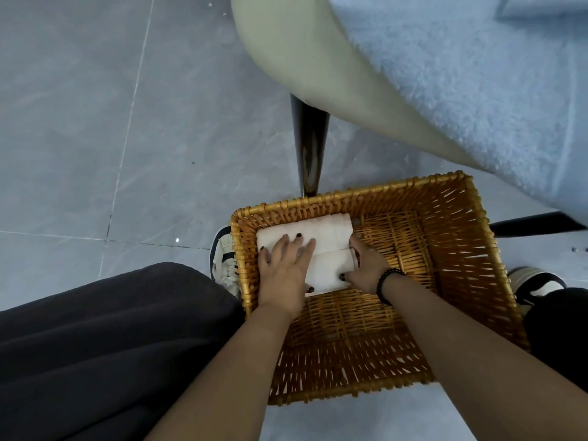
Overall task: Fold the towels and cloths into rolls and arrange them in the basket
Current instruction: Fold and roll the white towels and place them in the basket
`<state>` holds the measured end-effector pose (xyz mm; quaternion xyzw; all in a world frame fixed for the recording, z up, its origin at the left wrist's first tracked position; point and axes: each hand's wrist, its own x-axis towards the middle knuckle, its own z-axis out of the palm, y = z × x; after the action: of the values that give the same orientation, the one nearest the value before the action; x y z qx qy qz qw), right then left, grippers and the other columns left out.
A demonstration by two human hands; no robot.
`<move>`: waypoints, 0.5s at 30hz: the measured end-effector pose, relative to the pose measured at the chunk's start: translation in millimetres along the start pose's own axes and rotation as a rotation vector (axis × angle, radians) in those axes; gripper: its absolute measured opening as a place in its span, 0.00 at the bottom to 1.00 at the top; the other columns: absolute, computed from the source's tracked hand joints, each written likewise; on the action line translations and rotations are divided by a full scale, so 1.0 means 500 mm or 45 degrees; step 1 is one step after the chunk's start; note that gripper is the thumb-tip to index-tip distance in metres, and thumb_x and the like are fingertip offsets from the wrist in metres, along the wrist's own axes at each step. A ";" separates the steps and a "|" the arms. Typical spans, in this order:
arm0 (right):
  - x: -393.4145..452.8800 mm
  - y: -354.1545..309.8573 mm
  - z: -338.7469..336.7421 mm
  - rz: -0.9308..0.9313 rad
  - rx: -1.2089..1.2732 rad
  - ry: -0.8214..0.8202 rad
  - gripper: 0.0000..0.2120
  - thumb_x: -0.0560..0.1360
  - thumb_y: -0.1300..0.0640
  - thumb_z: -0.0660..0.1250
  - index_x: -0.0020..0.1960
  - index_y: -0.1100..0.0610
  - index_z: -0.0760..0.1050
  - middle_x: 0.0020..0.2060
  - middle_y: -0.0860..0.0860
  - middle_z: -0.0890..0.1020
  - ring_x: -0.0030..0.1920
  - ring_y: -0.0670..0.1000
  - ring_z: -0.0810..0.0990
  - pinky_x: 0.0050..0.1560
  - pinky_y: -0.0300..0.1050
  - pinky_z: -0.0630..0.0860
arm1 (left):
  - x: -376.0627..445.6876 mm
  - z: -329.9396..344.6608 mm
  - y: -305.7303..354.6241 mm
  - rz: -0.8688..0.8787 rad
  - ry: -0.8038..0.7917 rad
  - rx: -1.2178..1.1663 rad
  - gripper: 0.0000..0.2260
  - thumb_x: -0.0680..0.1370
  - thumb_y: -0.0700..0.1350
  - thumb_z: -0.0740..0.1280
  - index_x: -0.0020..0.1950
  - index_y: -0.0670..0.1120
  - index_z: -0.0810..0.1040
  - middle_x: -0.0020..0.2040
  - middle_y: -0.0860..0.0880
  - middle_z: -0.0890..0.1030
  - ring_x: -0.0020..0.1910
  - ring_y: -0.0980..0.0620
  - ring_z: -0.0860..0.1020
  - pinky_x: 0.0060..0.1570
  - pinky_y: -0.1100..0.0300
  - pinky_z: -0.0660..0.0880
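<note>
blue towel [461,90] cut off top/right, R fingertips hidden behind roll [331,265]

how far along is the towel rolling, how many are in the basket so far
Done: two white rolls lie side by side in the wicker basket, at its far left corner.

In hand: the left hand presses flat on them, and the right hand grips their end, tucking them in.

Left: most of the basket floor is bare, and a blue towel lies unrolled on the seat above.

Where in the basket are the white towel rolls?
Head view: two white towel rolls lie in the wicker basket's far-left corner, under the left hand.
</note>
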<state>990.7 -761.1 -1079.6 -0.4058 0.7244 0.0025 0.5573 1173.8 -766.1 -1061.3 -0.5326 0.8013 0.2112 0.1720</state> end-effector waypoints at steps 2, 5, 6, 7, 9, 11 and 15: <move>-0.003 -0.002 0.001 -0.003 0.029 0.022 0.41 0.70 0.63 0.72 0.77 0.53 0.55 0.66 0.55 0.70 0.59 0.55 0.72 0.51 0.41 0.71 | 0.000 -0.005 -0.006 0.030 -0.019 0.029 0.40 0.77 0.50 0.68 0.79 0.55 0.45 0.78 0.51 0.49 0.77 0.47 0.45 0.73 0.42 0.47; -0.009 -0.005 0.006 0.009 0.041 0.066 0.35 0.68 0.65 0.72 0.72 0.53 0.62 0.59 0.55 0.75 0.52 0.52 0.73 0.46 0.41 0.72 | -0.001 -0.016 -0.007 0.043 -0.057 0.043 0.41 0.76 0.52 0.68 0.79 0.55 0.43 0.78 0.50 0.46 0.77 0.46 0.44 0.73 0.42 0.48; -0.012 -0.006 0.010 0.021 0.049 0.088 0.34 0.68 0.65 0.72 0.70 0.52 0.63 0.59 0.55 0.74 0.52 0.53 0.73 0.46 0.42 0.72 | -0.001 -0.019 -0.004 0.040 -0.076 0.043 0.41 0.76 0.51 0.68 0.79 0.55 0.43 0.78 0.50 0.46 0.77 0.46 0.44 0.73 0.42 0.48; -0.016 -0.007 0.013 0.031 0.068 0.113 0.35 0.67 0.65 0.73 0.69 0.51 0.63 0.60 0.56 0.74 0.54 0.55 0.74 0.46 0.43 0.74 | -0.002 -0.022 -0.001 0.034 -0.092 0.046 0.41 0.76 0.50 0.69 0.79 0.54 0.42 0.78 0.49 0.45 0.77 0.45 0.44 0.73 0.42 0.48; -0.028 -0.010 0.018 0.054 0.116 0.150 0.39 0.67 0.64 0.72 0.73 0.49 0.58 0.65 0.57 0.70 0.58 0.58 0.74 0.49 0.44 0.76 | -0.004 -0.034 0.006 0.023 -0.117 0.056 0.41 0.76 0.48 0.69 0.79 0.53 0.43 0.78 0.48 0.44 0.77 0.44 0.44 0.74 0.42 0.49; -0.046 -0.016 0.019 0.095 0.128 0.192 0.43 0.70 0.64 0.70 0.77 0.48 0.51 0.72 0.57 0.62 0.63 0.60 0.72 0.49 0.43 0.74 | -0.010 -0.049 0.009 0.008 -0.127 0.066 0.40 0.77 0.48 0.69 0.79 0.52 0.45 0.78 0.46 0.45 0.77 0.43 0.46 0.74 0.43 0.50; -0.092 -0.027 0.007 0.154 0.152 0.262 0.39 0.75 0.64 0.66 0.78 0.50 0.48 0.76 0.56 0.50 0.69 0.60 0.66 0.54 0.46 0.72 | -0.030 -0.082 -0.001 -0.057 -0.138 -0.004 0.34 0.77 0.49 0.68 0.78 0.49 0.54 0.78 0.44 0.50 0.76 0.43 0.50 0.72 0.48 0.56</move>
<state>1003.7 -741.5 -1037.6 -0.3255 0.7998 -0.0486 0.5020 1177.8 -776.2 -1018.8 -0.5385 0.7784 0.2370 0.2190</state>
